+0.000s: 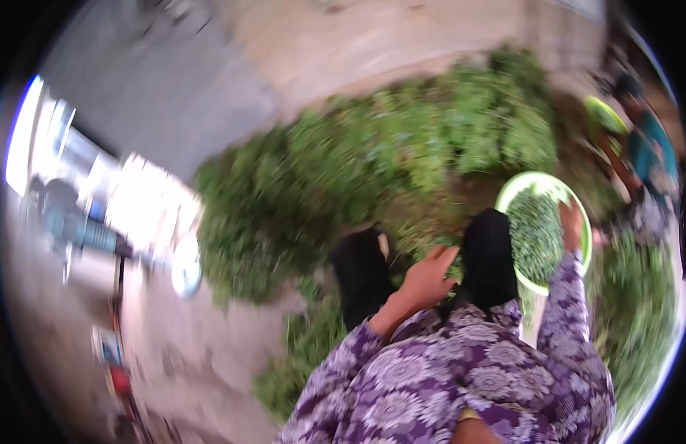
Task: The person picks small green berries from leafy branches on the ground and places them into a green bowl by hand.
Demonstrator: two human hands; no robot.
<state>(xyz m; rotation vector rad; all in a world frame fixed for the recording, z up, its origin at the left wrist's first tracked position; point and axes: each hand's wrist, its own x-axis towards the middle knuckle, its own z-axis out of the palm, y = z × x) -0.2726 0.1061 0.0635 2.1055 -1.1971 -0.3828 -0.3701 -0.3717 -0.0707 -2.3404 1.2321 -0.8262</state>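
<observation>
Beside my right knee stands a light green basin [501, 198] holding many small green leaves [534, 235]. My right hand [571, 224] is over the basin's right side, at the rim and the edge of the leaves; blur hides how its fingers are set. Between my knees, my left hand [430, 277] is closed, its fingers bent towards the thumb. A bit of green shows by those fingertips, too small and smeared to name. In front of my legs lies a long heap of leafy green plants [387, 140].
At the right edge, a person in a teal top [651, 152] is near another green basin [606, 115]. More greenery [635, 303] lies right of my arm, and some cut plants [306, 355] lie at my left. A fan-like object [186, 268] stands on the left.
</observation>
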